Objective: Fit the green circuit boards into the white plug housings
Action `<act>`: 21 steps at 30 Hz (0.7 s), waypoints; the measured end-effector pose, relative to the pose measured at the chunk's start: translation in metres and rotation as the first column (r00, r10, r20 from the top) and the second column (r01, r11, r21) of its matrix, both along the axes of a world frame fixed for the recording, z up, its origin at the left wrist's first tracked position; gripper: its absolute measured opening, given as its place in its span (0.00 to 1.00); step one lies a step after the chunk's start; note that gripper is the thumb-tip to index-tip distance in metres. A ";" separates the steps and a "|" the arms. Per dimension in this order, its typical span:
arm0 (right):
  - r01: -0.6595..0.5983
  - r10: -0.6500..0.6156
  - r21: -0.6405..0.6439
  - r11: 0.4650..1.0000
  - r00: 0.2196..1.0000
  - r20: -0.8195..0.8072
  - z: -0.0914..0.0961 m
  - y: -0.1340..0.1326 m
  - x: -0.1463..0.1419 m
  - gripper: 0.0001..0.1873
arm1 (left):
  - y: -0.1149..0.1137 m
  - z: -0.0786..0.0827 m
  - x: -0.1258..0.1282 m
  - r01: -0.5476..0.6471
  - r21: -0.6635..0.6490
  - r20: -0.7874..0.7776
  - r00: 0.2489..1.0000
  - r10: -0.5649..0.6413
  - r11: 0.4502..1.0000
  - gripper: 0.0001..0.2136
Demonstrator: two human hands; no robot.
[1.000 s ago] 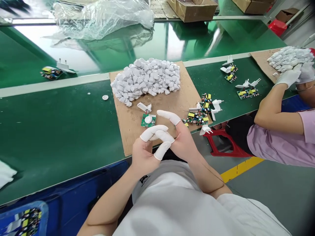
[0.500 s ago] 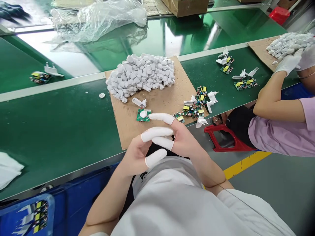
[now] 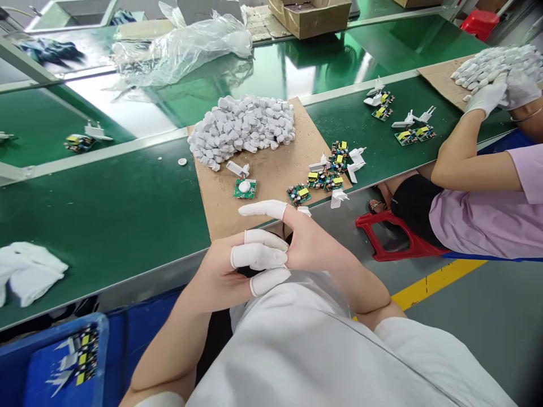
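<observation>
Both hands meet in front of my chest, just short of the table edge, and wear white finger cots. My left hand (image 3: 237,265) is curled, its covered fingers closed round the lower fingers of my right hand (image 3: 311,246). The right index finger stretches out toward the left; its other fingers are hidden by the left hand. Nearest on the cardboard sheet (image 3: 271,175) lie a green circuit board with a white round piece (image 3: 245,188), a white plug part (image 3: 237,168) and a pile of white plastic caps (image 3: 241,127).
Several circuit boards with plug parts (image 3: 328,172) lie at the cardboard's right edge. A co-worker's gloved hand (image 3: 487,97) rests on another pile at the right, above a red stool (image 3: 394,240). A white cloth (image 3: 29,271) and a blue bin (image 3: 63,362) are at left.
My hands have drawn lower and closer to my body. The left fingers have folded tighter round the right hand's fingers. The view has tilted, showing more of the far belt.
</observation>
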State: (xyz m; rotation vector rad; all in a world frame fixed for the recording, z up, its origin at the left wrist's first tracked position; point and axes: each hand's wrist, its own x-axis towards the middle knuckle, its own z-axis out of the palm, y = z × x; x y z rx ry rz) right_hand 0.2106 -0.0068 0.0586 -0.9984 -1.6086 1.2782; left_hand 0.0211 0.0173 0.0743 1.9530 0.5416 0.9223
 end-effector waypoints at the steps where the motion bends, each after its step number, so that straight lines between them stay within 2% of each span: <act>1: 0.001 -0.001 0.016 1.000 1.000 -0.001 -0.001 -0.003 0.001 0.38 | -0.004 0.001 0.002 -0.001 -0.015 -0.018 1.000 0.001 1.000 0.08; 5: 0.020 -0.020 0.052 0.998 1.000 -0.001 -0.001 -0.018 0.008 0.38 | -0.023 0.003 0.012 0.027 -0.083 0.037 0.999 -0.024 0.996 0.10; 9: 0.083 -0.085 0.089 0.993 0.996 0.021 0.005 -0.035 0.013 0.38 | -0.043 0.006 0.019 -0.002 -0.148 0.066 0.998 0.012 0.989 0.09; 14: 0.082 -0.093 0.161 0.983 0.994 0.062 0.009 -0.044 0.013 0.34 | -0.059 0.010 0.013 -0.104 -0.071 -0.020 0.994 0.103 0.992 0.07; 17: 0.060 -0.073 0.187 0.980 0.995 0.065 0.007 -0.040 0.010 0.36 | -0.062 0.008 0.006 -0.156 -0.069 -0.058 0.987 0.152 0.985 0.03; 21: 0.032 -0.057 0.230 0.973 0.993 0.101 0.002 -0.036 0.006 0.35 | -0.059 0.003 0.000 -0.143 -0.034 -0.009 0.990 0.142 0.989 0.09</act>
